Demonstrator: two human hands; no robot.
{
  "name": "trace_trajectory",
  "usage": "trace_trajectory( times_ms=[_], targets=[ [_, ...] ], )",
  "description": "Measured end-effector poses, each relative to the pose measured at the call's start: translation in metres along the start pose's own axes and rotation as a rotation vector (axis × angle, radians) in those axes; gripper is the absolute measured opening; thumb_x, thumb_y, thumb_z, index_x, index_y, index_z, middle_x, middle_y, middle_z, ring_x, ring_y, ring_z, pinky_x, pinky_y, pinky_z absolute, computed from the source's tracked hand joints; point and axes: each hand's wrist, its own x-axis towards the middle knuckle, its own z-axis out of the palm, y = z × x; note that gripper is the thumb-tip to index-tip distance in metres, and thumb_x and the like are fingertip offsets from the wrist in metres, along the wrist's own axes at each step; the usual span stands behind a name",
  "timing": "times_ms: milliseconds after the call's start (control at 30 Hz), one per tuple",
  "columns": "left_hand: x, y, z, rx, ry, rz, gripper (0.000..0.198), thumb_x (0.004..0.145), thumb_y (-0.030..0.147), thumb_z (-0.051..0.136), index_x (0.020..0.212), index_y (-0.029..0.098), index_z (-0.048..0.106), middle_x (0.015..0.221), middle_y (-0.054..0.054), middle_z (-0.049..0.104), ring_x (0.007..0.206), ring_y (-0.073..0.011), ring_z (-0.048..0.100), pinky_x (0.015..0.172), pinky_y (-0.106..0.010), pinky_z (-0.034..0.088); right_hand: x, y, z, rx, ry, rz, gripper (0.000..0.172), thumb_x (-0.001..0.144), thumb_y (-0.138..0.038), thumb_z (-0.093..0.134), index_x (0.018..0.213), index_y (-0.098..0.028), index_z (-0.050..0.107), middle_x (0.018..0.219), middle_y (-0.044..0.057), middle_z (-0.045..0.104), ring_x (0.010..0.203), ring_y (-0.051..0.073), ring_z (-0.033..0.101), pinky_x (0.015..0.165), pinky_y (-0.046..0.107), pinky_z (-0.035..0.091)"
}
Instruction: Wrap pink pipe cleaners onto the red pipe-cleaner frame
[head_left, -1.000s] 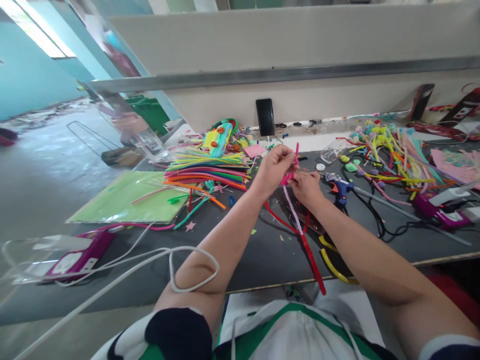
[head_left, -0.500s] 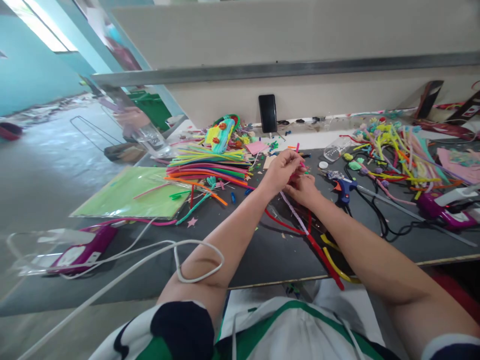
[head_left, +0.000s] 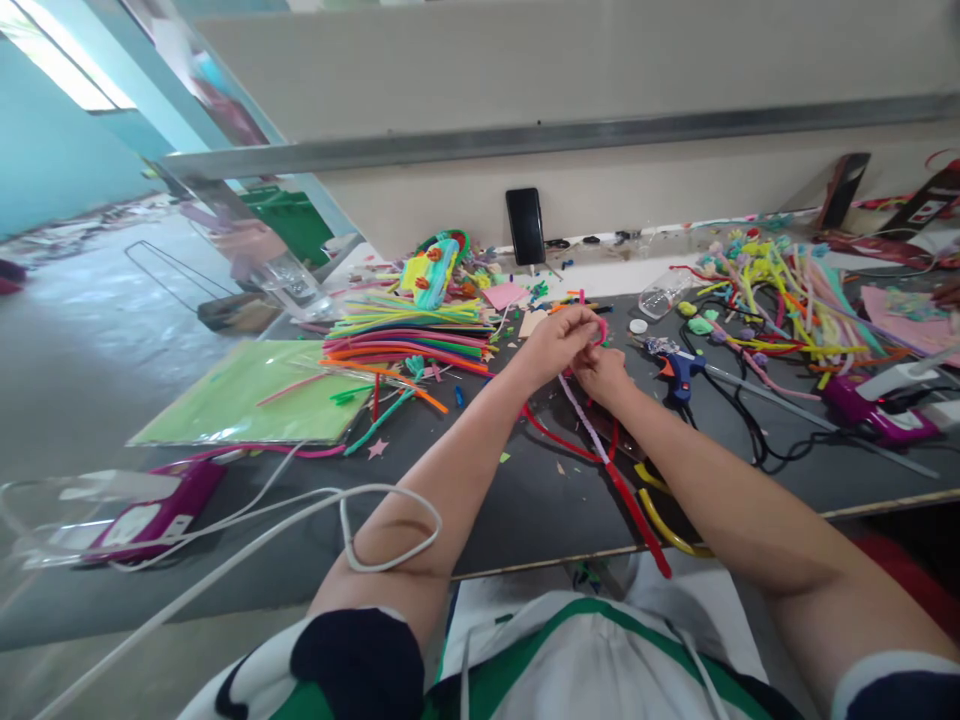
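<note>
My left hand (head_left: pixel 564 338) is closed in a pinch on a pink pipe cleaner (head_left: pixel 602 330), which bends into a loop by the fingertips. Just below and right, my right hand (head_left: pixel 602 374) is closed, its fingertips against the same work. From under its fingers a lilac pipe cleaner stem (head_left: pixel 583 415) slants down toward me; its upper end is hidden. Thick red pipe cleaner (head_left: pixel 636 520) continues from its lower end to the table's front edge, and a thin red pipe cleaner (head_left: pixel 559 435) curves off beside it.
A pipe cleaner bundle (head_left: pixel 409 335) and green sheets (head_left: pixel 240 395) lie left. On the right are a blue glue gun (head_left: pixel 681 375), a tangled pile of pipe cleaners (head_left: pixel 795 310) and a purple power strip (head_left: pixel 877 410). A phone (head_left: pixel 526 226) leans behind. White cable (head_left: pixel 390 490) loops over my left forearm.
The pink pipe cleaner now curves into a loop at the fingertips, where it was straighter before. Both hands stay close together, and the view has shifted slightly.
</note>
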Motion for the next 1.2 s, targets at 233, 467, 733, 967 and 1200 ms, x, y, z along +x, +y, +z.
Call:
trace_trajectory(
  times_ms=[233,467,733,967,1200],
  targets=[
    [0.004,-0.009,-0.029,0.718,-0.045,0.113,0.028,0.079,0.011,0.048,0.096,0.017,0.070,0.102,-0.006,0.070,0.098,-0.0170,0.062,0.092,-0.027,0.044,-0.001,-0.001,-0.007,0.049,-0.024,-0.005,0.029,0.089,-0.029,0.041,0.079,-0.019,0.067,0.080,0.006,0.070,0.084,0.021,0.062,0.077,0.032,0.035],
    [0.007,-0.026,-0.041,0.988,-0.068,0.045,0.023,0.078,0.024,0.053,0.085,0.019,0.075,0.084,-0.005,0.073,0.084,-0.0182,0.063,0.080,-0.027,0.045,-0.002,0.005,-0.007,0.268,0.022,0.072,0.029,0.089,-0.033,0.042,0.085,-0.022,0.068,0.086,0.004,0.071,0.086,0.019,0.062,0.077,0.031,0.042],
    [0.001,-0.025,-0.047,1.066,-0.059,-0.081,0.024,0.073,0.025,0.056,0.084,0.017,0.076,0.081,-0.008,0.073,0.078,-0.0192,0.063,0.072,-0.027,0.043,-0.003,0.008,-0.004,0.515,-0.027,0.063,0.017,0.083,-0.024,0.048,0.076,-0.019,0.063,0.070,0.001,0.067,0.066,0.015,0.059,0.066,0.027,0.045],
    [-0.001,-0.019,-0.047,1.153,-0.116,-0.154,0.026,0.073,0.023,0.054,0.085,0.018,0.076,0.085,-0.010,0.073,0.080,-0.0209,0.064,0.070,-0.028,0.044,-0.002,0.007,-0.002,0.616,-0.032,0.190,0.016,0.085,-0.023,0.046,0.072,-0.019,0.055,0.064,0.001,0.066,0.050,0.011,0.057,0.055,0.024,0.046],
    [-0.004,-0.010,-0.043,1.158,-0.185,-0.193,0.025,0.070,0.018,0.052,0.081,0.018,0.075,0.078,-0.008,0.071,0.075,-0.0190,0.063,0.067,-0.025,0.043,-0.003,0.004,0.002,0.961,-0.131,0.307,0.008,0.081,-0.020,0.052,0.075,-0.018,0.057,0.067,0.002,0.070,0.051,0.012,0.061,0.054,0.025,0.051]
  ],
)
